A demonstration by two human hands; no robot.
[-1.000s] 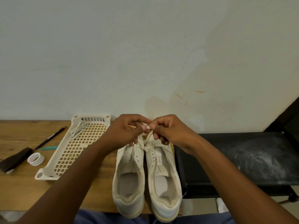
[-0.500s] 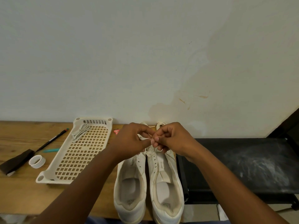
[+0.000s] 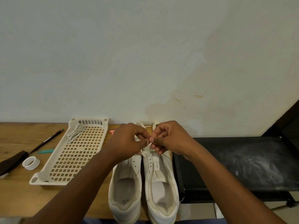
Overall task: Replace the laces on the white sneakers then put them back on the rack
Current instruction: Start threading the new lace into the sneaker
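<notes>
Two white sneakers stand side by side on the wooden table, heels toward me: the left sneaker (image 3: 125, 188) and the right sneaker (image 3: 161, 183). Over their toe ends my left hand (image 3: 127, 141) and my right hand (image 3: 169, 138) meet, fingertips together, both pinching a white lace (image 3: 146, 151) that loops down to the right sneaker's lowest eyelets. Loops of the same lace stick up behind my fingers near the wall. A folded spare lace (image 3: 75, 132) lies in the far end of a cream perforated tray (image 3: 48, 173).
Left of the tray lie a black pencil (image 3: 47, 140), a teal pen cap (image 3: 46, 151), a white tape ring (image 3: 31, 162) and a dark brush (image 3: 11, 161). A black rack shelf (image 3: 242, 162) stands right of the sneakers. A small red item (image 3: 112, 131) sits near the wall.
My view has shifted slightly, so the sneakers sit lower in frame. Both hands stay together over the toe ends, still pinching the lace; my fingers have worked it a little.
</notes>
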